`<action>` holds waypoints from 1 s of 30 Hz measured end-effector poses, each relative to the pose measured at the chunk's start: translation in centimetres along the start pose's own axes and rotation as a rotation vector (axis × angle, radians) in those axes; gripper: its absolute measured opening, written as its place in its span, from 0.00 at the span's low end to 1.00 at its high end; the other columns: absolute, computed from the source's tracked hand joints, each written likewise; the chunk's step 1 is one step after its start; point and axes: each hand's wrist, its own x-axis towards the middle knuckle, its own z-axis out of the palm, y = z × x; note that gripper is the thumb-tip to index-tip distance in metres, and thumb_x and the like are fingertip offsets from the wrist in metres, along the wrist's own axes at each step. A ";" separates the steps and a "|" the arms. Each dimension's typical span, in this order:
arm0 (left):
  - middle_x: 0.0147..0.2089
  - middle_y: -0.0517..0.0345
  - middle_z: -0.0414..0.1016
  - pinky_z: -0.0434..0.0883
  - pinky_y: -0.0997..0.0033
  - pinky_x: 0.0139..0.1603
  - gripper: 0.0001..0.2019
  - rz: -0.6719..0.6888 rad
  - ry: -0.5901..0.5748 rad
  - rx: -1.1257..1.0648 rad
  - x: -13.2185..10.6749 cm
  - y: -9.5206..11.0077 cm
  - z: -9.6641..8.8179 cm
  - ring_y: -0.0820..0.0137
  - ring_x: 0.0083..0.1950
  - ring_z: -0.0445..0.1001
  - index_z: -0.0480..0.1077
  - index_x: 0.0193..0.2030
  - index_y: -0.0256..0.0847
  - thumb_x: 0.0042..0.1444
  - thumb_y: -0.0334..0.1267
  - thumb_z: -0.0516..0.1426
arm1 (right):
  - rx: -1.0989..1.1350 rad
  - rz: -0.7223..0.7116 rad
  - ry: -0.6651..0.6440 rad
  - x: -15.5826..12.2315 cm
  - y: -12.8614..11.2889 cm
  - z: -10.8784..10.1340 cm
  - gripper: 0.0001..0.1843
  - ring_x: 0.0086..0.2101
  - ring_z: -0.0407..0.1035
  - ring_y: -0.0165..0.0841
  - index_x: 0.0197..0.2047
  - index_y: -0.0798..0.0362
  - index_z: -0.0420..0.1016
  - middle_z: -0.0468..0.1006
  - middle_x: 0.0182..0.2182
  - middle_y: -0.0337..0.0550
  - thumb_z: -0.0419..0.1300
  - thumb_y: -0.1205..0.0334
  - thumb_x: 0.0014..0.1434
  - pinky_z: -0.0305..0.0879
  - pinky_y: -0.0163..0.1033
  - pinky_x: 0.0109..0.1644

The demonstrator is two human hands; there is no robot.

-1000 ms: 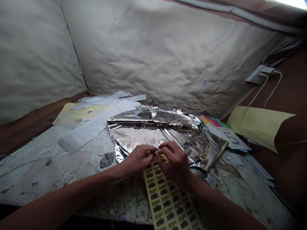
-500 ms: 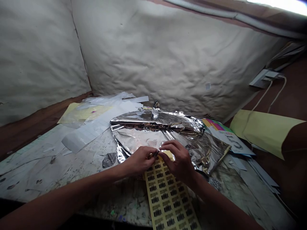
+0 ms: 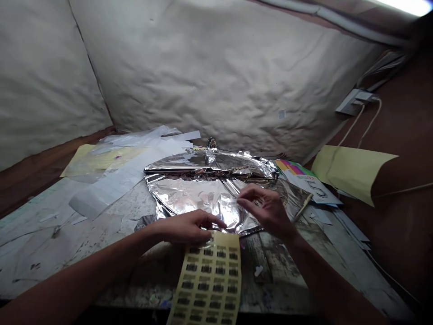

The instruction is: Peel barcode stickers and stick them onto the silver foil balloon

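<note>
A yellow sheet of barcode stickers [image 3: 209, 280] lies at the near edge of the worn table [image 3: 67, 243]. My left hand [image 3: 187, 225] rests on the sheet's top edge with fingers curled, pressing it down. My right hand [image 3: 267, 210] hovers just above a flattened silver foil balloon [image 3: 203, 194], thumb and forefinger pinched together on something too small to make out. The foil balloon lies folded in the middle of the table, its neck pointing to the far wall.
White and yellow papers [image 3: 111, 167] lie at the back left. Colourful printed cards [image 3: 304, 178] and a yellow envelope [image 3: 352, 174] sit at the right. A wall socket with white cables [image 3: 355, 101] is at the far right. A padded white wall [image 3: 216, 76] stands behind.
My right hand has lifted off the sticker sheet and moved right over the foil, fingers pinched. The sticker sheet has shifted left and towards me under my left hand.
</note>
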 end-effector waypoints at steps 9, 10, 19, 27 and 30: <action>0.57 0.55 0.72 0.70 0.74 0.44 0.35 -0.031 -0.209 0.277 -0.7 0.4 0.4 0.64 0.47 0.74 0.58 0.68 0.49 0.52 0.28 0.54 | 0.455 0.581 -0.196 -2.5 4.3 1.1 0.19 0.20 0.61 0.24 0.29 0.56 0.73 0.70 0.20 0.34 0.69 0.48 0.47 0.61 0.32 0.24; 0.59 0.56 0.71 0.69 0.73 0.48 0.34 -0.028 -0.212 0.276 -0.6 0.3 0.4 0.63 0.50 0.73 0.58 0.68 0.49 0.52 0.28 0.54 | 0.468 0.593 -0.198 -2.6 4.3 1.4 0.18 0.21 0.62 0.25 0.29 0.56 0.73 0.70 0.20 0.34 0.69 0.49 0.47 0.61 0.32 0.25; 0.56 0.58 0.74 0.69 0.74 0.48 0.34 -0.027 -0.208 0.279 -0.4 0.6 0.3 0.64 0.49 0.74 0.59 0.67 0.49 0.52 0.27 0.54 | 0.204 0.558 -0.160 -3.0 5.2 2.0 0.11 0.24 0.67 0.28 0.29 0.56 0.76 0.76 0.23 0.38 0.65 0.56 0.51 0.61 0.32 0.26; 0.45 0.57 0.75 0.67 0.75 0.36 0.39 -0.057 -0.156 0.354 -0.6 0.4 0.6 0.68 0.37 0.71 0.49 0.72 0.49 0.51 0.30 0.54 | -0.094 0.428 -0.136 -3.4 4.6 2.6 0.07 0.27 0.71 0.30 0.30 0.54 0.77 0.78 0.26 0.39 0.61 0.60 0.56 0.64 0.34 0.31; 0.44 0.56 0.74 0.67 0.76 0.35 0.41 -0.113 -0.134 0.392 -0.5 0.5 0.8 0.68 0.36 0.70 0.45 0.72 0.46 0.51 0.32 0.54 | -0.256 0.332 -0.165 -3.7 4.3 2.8 0.05 0.29 0.71 0.31 0.32 0.53 0.76 0.78 0.28 0.39 0.61 0.61 0.58 0.63 0.35 0.33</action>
